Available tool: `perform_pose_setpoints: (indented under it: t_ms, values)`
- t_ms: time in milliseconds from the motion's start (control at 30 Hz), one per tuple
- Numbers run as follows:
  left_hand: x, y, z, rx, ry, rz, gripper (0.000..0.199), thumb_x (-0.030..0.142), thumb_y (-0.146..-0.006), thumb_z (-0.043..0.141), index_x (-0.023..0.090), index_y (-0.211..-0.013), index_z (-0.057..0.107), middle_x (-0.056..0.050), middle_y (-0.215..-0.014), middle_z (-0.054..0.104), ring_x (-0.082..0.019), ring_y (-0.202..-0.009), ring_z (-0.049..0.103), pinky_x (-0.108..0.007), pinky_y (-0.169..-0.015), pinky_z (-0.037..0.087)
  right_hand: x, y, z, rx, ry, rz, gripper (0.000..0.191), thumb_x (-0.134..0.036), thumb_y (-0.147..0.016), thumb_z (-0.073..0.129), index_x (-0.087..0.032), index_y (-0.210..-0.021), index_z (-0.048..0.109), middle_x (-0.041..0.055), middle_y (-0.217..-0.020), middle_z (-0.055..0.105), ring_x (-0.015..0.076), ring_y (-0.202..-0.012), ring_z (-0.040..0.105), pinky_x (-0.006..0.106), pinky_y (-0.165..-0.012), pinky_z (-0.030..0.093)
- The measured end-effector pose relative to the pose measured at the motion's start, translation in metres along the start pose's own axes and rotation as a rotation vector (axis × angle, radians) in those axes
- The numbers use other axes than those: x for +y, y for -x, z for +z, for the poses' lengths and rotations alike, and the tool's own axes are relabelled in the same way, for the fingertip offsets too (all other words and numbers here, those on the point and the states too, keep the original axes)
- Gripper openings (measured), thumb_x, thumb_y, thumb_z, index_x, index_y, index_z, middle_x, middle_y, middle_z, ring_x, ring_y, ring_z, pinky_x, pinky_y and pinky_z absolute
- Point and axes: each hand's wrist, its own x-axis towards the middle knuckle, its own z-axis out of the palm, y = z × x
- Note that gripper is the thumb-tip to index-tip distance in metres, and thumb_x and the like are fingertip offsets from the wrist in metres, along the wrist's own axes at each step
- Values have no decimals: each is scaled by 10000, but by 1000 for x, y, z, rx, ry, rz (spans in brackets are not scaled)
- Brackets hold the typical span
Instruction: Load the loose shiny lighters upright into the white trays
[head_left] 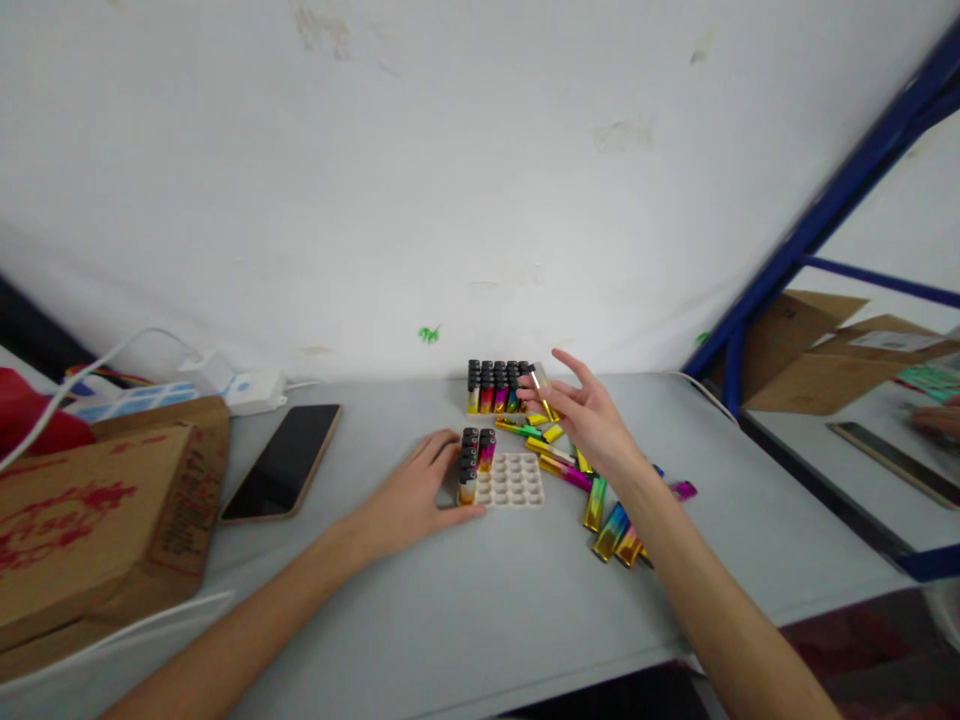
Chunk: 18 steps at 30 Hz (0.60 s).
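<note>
My right hand (589, 410) is raised over the table with a lighter (546, 388), yellow at one end, pinched between thumb and fingers; the index finger sticks out. My left hand (416, 485) curls round the left side of a white grid tray (517, 480), thumb at the near corner and fingers at the far one. In that tray, black-topped lighters (468, 485) stand upright in the left columns, and the cells to the right show bare. Behind it is a block of upright lighters (495, 385). Several loose shiny lighters (594, 505) lie beside and under my right forearm.
On the left are a phone (283, 462), a brown cardboard box (97, 530) and a white power strip with plugs (255, 390). A white wall stands behind the grey table (420, 620). A blue metal frame (810, 235) and an open carton (810, 355) are at right.
</note>
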Motion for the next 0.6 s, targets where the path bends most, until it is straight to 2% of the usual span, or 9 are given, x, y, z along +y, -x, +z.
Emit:
perform_pose_setpoints:
  t_ms: [67,133,200,267,333,400,500,600]
  values:
    - [1,0,0,-8,-4,0,735,664,-859,794,175,-1377,614,-197,-1505,585,-399,-1415,563,-559,-1223,478,10,5,8,-45,-25,38,587,-468,-803,887,-254,-1292,642,42,-1008,788,208,-895,764,378,-848,645]
    - [2,0,-1,-22,-10,-4,744,658,-861,798,169,-1387,601,-198,-1514,573,-396,-1429,551,-554,-1233,467,20,11,13,-96,4,68,448,-530,-816,866,-218,-1092,697,23,-907,756,151,-731,697,289,-679,599]
    - [2,0,-1,-33,-14,-11,759,668,-861,794,163,-1391,595,-201,-1521,565,-399,-1437,543,-556,-1239,460,28,17,15,-148,28,113,447,-604,-848,816,-227,-1034,661,-8,-833,716,102,-563,564,235,-493,474]
    - [3,0,-1,-37,-11,-18,755,664,-862,795,168,-1394,596,-197,-1523,564,-401,-1437,545,-553,-1240,460,32,22,17,-171,47,173,497,-680,-867,761,-265,-1084,594,-61,-737,647,80,-453,404,212,-394,320]
    - [3,0,-1,-33,0,-21,745,652,-859,802,179,-1398,601,-187,-1523,569,-402,-1434,550,-551,-1241,463,35,25,19,-151,93,201,531,-747,-882,701,-292,-1102,539,-113,-621,508,83,-423,296,204,-384,229]
    - [3,0,-1,-24,12,-19,746,649,-851,811,190,-1404,608,-178,-1522,577,-406,-1432,552,-556,-1240,466,37,27,21,-106,178,160,529,-786,-903,639,-285,-1040,535,-123,-570,385,96,-439,274,213,-408,213]
    - [1,-1,-1,-10,21,-13,750,651,-837,824,204,-1403,619,-167,-1511,590,-411,-1421,561,-567,-1234,472,39,29,26,-75,376,25,563,-788,-960,534,-242,-822,546,-75,-579,390,113,-507,339,246,-472,258]
    - [0,-1,0,-13,29,-7,751,647,-836,826,202,-1405,618,-173,-1509,589,-410,-1425,557,-572,-1237,467,39,33,31,-36,603,-114,625,-735,-989,502,-226,-630,447,-48,-571,376,116,-555,357,272,-532,263]
